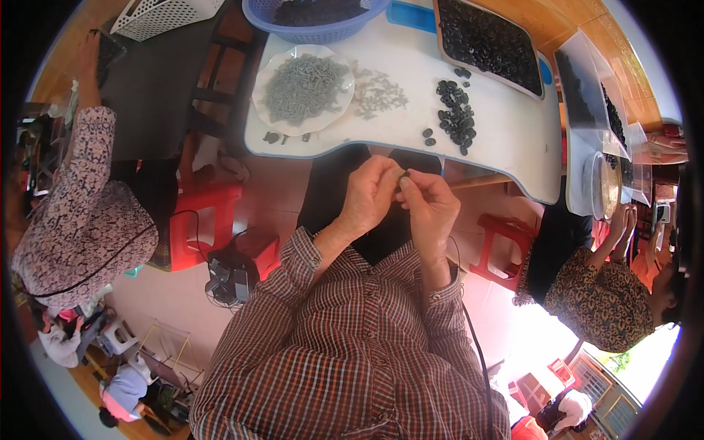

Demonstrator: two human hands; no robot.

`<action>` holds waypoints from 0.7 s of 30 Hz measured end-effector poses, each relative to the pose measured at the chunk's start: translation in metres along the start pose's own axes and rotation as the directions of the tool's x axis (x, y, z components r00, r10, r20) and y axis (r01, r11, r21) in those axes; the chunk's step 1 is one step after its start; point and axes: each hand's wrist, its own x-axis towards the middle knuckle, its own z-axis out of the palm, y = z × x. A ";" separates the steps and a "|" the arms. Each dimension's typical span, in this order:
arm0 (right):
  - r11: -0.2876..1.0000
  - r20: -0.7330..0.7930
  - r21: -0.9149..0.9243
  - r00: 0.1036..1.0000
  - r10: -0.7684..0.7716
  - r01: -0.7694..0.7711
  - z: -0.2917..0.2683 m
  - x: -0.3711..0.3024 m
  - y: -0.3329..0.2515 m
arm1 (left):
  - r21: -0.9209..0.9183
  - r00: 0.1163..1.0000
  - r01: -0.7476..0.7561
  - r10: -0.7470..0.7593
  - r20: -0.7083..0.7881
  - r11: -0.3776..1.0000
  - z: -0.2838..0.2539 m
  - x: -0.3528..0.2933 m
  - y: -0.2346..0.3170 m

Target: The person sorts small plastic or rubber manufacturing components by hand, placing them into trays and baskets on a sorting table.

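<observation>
In front of the table's near edge, my left hand (368, 194) and my right hand (429, 207) meet with fingertips pinched together. Between them shows a small dark piece (403, 177), mostly covered by the fingers. It resembles the small black rounded pieces (457, 117) lying loose on the white table (396, 48) just beyond my right hand. Beyond my left hand, a white scallop-edged plate (262, 110) bears a heap of small grey-green pin-like pieces (304, 84). More of these pieces (378, 95) are spread to the plate's right.
At the back stand a blue basket (323, 31) with dark contents and a tray (490, 70) full of black pieces. Clear bins (598, 110) are at the right. Red stools (202, 220) stand below. People sit on both sides, one in a patterned sleeve (92, 147).
</observation>
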 end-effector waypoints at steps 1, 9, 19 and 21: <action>1.000 -0.001 -0.009 1.000 -0.001 0.001 0.000 0.000 -0.001 | 0.031 0.999 -0.037 0.037 -0.002 0.999 0.000 0.000 0.000; 0.999 0.007 0.028 0.999 0.047 -0.047 -0.009 0.006 -0.001 | -0.061 0.988 0.143 -0.139 0.068 0.988 0.000 0.006 0.014; 0.989 -0.029 0.082 0.992 0.122 -0.119 -0.029 0.009 0.013 | 0.046 0.966 0.222 -0.226 0.123 0.974 0.009 0.021 -0.001; 0.989 -0.052 0.098 0.991 0.119 -0.114 -0.034 0.009 0.018 | 0.191 0.991 0.041 -0.064 0.117 0.981 0.013 0.032 -0.017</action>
